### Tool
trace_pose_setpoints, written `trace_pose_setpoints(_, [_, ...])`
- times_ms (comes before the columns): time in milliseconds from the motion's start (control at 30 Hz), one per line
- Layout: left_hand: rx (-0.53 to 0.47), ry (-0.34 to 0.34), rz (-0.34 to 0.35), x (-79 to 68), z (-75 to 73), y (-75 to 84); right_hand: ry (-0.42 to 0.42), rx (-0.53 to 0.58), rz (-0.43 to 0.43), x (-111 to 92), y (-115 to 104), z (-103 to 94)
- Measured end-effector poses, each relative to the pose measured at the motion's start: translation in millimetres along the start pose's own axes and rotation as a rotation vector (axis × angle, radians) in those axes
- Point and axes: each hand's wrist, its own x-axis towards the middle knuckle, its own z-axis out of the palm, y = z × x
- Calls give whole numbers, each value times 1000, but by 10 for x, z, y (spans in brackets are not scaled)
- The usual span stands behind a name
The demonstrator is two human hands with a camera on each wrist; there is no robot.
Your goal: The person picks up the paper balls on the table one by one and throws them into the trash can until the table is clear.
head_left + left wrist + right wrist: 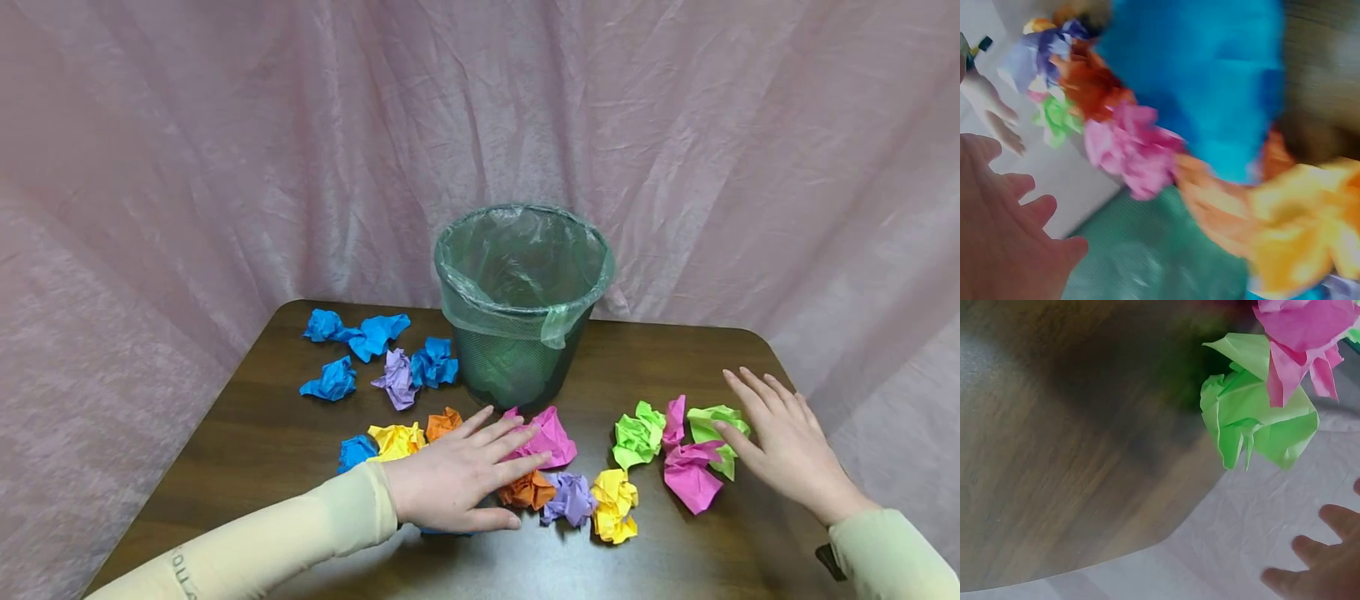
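Cream sleeves (300, 521) lie nearest, and the left one ends at a left hand (467, 477) spread flat over the middle heap. Whether the palm presses on anything cannot be told. A blue ball (1204, 75) shows large in the left wrist view; in the head view it is mostly hidden under that hand, so a downward push could flatten it or send it out toward the person.

Just beside it sit an orange ball (525, 492), a purple ball (568, 498) and a yellow ball (615, 505). Loose and light, they could scatter if the palm moved sideways.

To the right, the right hand (795, 454) is also spread, holding nothing, beside a pink ball (692, 477) and a green ball (716, 425) (thumb contact is uncertain). A bump outward could roll the green one off the table's (750, 358) right side.

Farther on, a pink clump (551, 437) lies in front of the bin (517, 362). A hard forward shove could jam it against the base and nudge the bin toward the curtain (375, 150). The thin liner (557, 327), folded over the rim, could slip inward if fingers caught it.
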Motion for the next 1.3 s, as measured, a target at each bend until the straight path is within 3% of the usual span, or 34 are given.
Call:
trace_pose_setpoints(267, [106, 18, 74, 475, -6, 240, -124, 42, 64, 93, 24, 0])
trace_pose_setpoints(567, [88, -43, 68, 905, -8, 380, -330, 69, 236, 225, 3, -20])
trace_pose_setpoints(867, [115, -71, 52, 1065, 36, 446, -567, 99, 493, 358, -32, -72])
trace_pose_setpoints(1300, [165, -78, 30, 1230, 58, 494, -572, 74, 428, 517, -128, 105])
